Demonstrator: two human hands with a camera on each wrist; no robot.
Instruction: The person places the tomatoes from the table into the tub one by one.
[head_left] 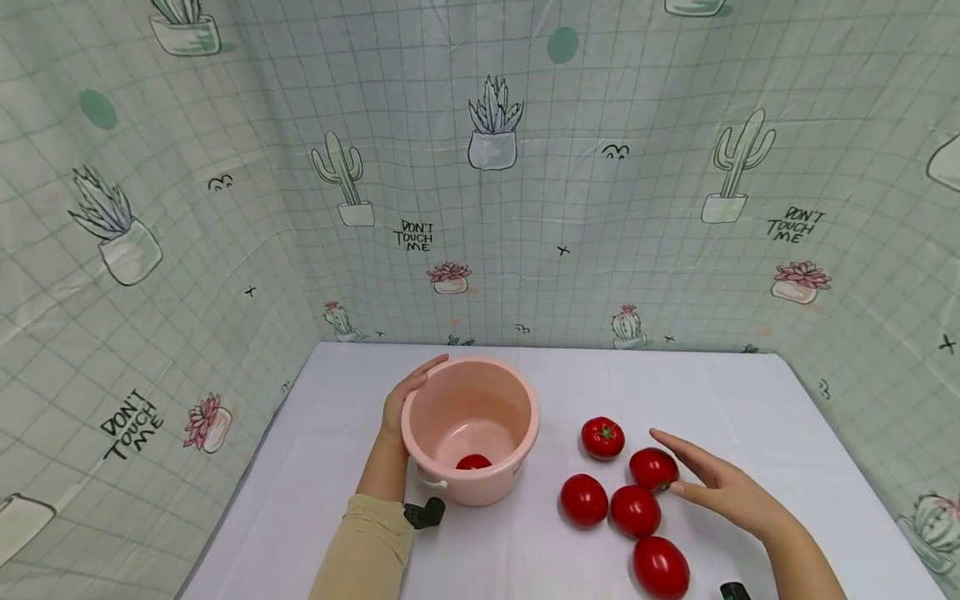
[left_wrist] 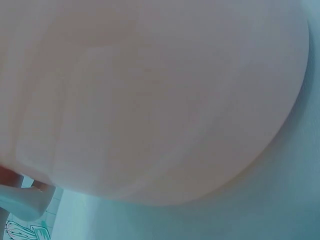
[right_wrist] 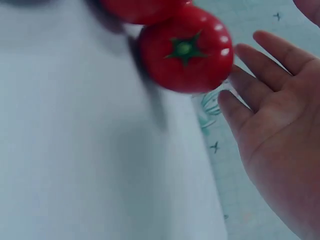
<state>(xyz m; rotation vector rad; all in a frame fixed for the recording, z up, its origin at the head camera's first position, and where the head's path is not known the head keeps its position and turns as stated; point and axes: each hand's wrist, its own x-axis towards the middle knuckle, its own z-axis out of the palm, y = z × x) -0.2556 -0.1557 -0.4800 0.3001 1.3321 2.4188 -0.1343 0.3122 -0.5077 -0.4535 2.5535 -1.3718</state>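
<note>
A pink bucket (head_left: 483,490) stands left of the table's middle, with one red tomato (head_left: 474,461) inside. My left hand (head_left: 400,403) holds the bucket by its left side, fingers along the outer wall near the rim. In the left wrist view the bucket's wall (left_wrist: 150,115) fills most of the picture. To the right of the bucket lie several red tomatoes. My right hand (head_left: 729,493) is spread beside the tomato (head_left: 652,468) with a green stem end, thumb and fingers apart around its right side. The right wrist view shows this tomato (right_wrist: 185,50) beside the extended fingers.
Other tomatoes lie close by: one farther back (head_left: 602,438), one nearer the bucket (head_left: 584,501), one in the middle (head_left: 635,511) and one at the front (head_left: 661,567). A white cloth (head_left: 555,550) covers the table. Cactus-printed fabric (head_left: 562,208) hangs around it.
</note>
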